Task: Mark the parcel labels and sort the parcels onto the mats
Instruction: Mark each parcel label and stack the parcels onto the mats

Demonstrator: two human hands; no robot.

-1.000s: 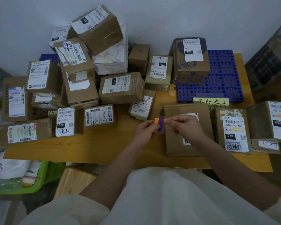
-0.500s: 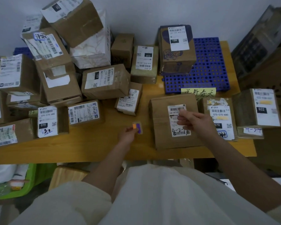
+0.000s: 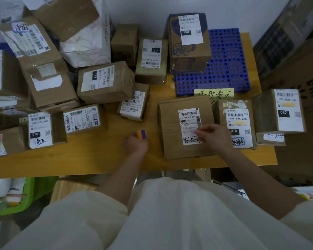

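A flat brown parcel [image 3: 172, 141] lies near the table's front edge, its white label [image 3: 189, 123] facing up with handwriting at the bottom. My right hand [image 3: 213, 137] rests on that label and pinches a small pale purple sticky tab [image 3: 192, 132] against it. Left of the parcel, my left hand [image 3: 135, 144] grips a small orange and purple pad of sticky tabs [image 3: 141, 134] just above the table. A blue perforated mat [image 3: 224, 69] lies at the back right, with a tall brown and blue box [image 3: 189, 51] on its left part.
Several labelled cardboard parcels are piled across the left and middle of the wooden table [image 3: 90, 156]. Two more parcels [image 3: 278, 112] stand right of the flat one. A yellow handwritten note [image 3: 214, 93] lies at the mat's front edge. A green bin [image 3: 28, 197] sits below left.
My hands were together at the tab pad; the right hand has moved right and down onto the parcel's label with a tab. The left hand dropped toward the table with the pad.
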